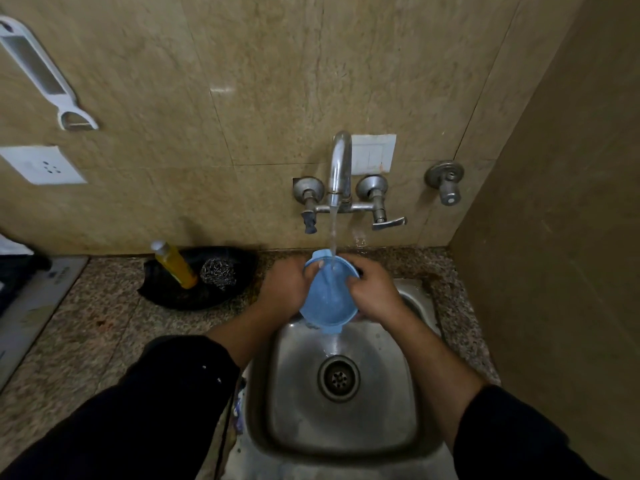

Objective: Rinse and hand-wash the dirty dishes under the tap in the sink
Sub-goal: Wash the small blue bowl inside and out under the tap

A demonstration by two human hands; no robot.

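Observation:
A round blue plastic dish (327, 299) with small tabs is held tilted over the steel sink (381, 427), under the running tap (341, 168). The stream of water lands inside the dish and runs off its lower edge toward the drain (338, 377). My left hand (285, 289) grips the dish's left rim. On the right rim sits my right hand (372, 292), fingers curled over the edge into the dish. Both forearms reach in from dark sleeves.
A black tray (173, 296) on the granite counter left of the sink holds a yellow soap bottle (175, 265) and a steel scourer (218, 273). The tap's lever handles (388, 223) stick out from the tiled wall. A side wall closes off the right.

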